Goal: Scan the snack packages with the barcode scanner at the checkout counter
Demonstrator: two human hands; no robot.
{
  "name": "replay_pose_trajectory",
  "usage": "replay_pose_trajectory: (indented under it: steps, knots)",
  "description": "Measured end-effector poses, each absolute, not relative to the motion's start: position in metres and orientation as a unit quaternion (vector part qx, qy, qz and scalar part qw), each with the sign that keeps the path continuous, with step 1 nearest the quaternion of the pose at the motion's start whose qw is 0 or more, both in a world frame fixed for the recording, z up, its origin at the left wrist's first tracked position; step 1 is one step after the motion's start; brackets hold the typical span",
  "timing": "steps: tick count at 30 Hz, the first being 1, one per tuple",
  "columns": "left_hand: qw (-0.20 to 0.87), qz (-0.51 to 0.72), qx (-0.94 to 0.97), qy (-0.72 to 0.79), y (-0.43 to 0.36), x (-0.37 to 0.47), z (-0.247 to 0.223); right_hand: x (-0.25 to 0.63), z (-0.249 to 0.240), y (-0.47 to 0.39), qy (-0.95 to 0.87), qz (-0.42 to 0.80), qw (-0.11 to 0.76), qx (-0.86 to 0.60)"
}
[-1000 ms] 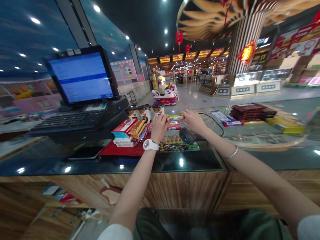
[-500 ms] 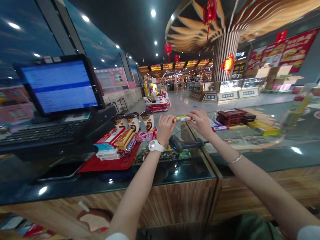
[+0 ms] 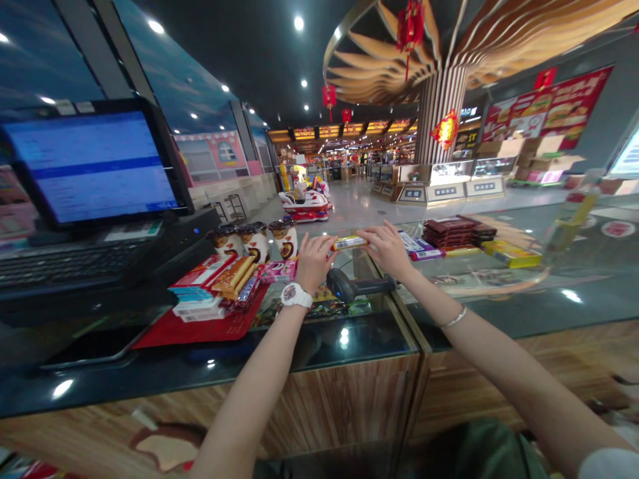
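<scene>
A narrow yellow-and-red candy pack (image 3: 349,243) is stretched level between my two hands above the glass counter. My left hand (image 3: 314,261), with a white watch at the wrist, pinches its left end. The right end is between the fingers of my right hand (image 3: 388,249), whose forearm carries a silver bangle. Below the pack lies a black handheld barcode scanner (image 3: 344,287), its handle pointing right. Left of my left hand, a pink packet (image 3: 278,271), gold-wrapped snacks (image 3: 234,276) and red-and-blue boxes (image 3: 197,283) are piled on a red mat (image 3: 210,332).
Several lidded cups (image 3: 283,239) stand behind the pile. A monitor (image 3: 94,166) and keyboard (image 3: 40,266) occupy the left. Brown packets (image 3: 452,233), a yellow box (image 3: 512,253) and a bottle (image 3: 572,216) are on the right counter. A dark flat device (image 3: 94,346) lies near the front edge.
The view has turned slightly right, so most things appear farther left. Both hands keep hold of the candy pack, which sits slightly lower in view.
</scene>
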State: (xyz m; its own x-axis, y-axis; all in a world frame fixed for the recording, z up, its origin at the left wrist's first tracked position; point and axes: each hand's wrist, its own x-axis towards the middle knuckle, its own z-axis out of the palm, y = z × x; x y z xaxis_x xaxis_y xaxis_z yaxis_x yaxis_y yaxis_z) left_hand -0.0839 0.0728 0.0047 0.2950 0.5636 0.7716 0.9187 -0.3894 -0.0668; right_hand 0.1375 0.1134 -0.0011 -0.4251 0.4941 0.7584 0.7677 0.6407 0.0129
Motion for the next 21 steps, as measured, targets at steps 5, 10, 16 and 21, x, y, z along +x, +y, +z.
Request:
replay_pose_trajectory:
  steps: [5, 10, 16, 21]
  knots:
    - [0.258, -0.329, -0.754, -0.506, 0.073, -0.090, 0.005, 0.141, 0.007, 0.110, -0.841, -0.147, 0.380, -0.355]
    - [0.265, -0.334, -0.742, -0.518, 0.075, -0.098, 0.005, 0.154, 0.018, 0.105, -0.891, -0.027, 0.367, -0.264]
    - [0.252, -0.337, -0.729, -0.540, 0.079, -0.102, 0.004, 0.154, -0.002, 0.112, -0.927, 0.169, 0.167, -0.291]
    - [0.254, -0.336, -0.728, -0.541, 0.079, -0.101, 0.003, 0.143, -0.021, 0.115, -0.939, 0.165, 0.137, -0.269]
